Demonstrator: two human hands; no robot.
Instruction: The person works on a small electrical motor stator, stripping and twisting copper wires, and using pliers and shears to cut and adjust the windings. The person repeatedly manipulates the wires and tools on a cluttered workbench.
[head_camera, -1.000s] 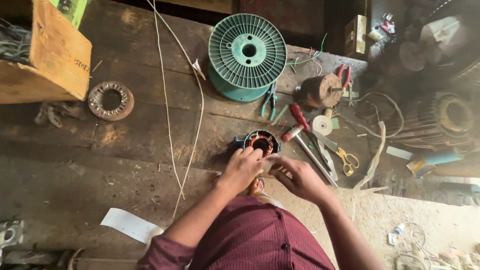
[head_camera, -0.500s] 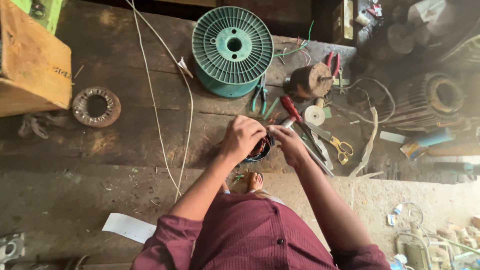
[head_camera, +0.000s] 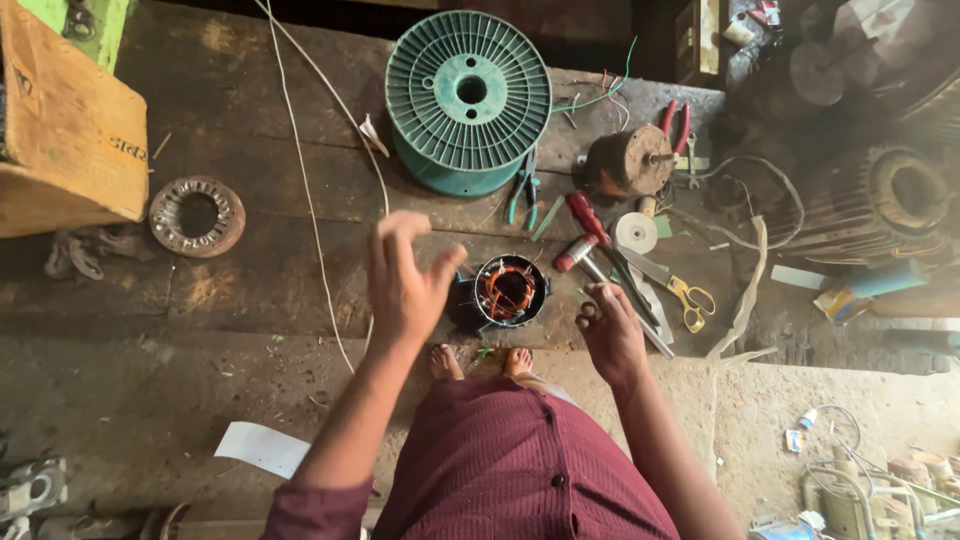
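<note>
Head view: small motor stator (head_camera: 507, 292) with copper windings sits on the wooden bench edge, between the two hands. Left hand (head_camera: 405, 280) raised just left of it, fingers spread and loose, holding nothing, not touching the stator. Right hand (head_camera: 610, 330) just right of it, fingers curled in; cannot tell whether it pinches anything. Green wire spool (head_camera: 468, 98) stands behind the stator; yellow-handled scissors (head_camera: 690, 300) lie to the right.
</note>
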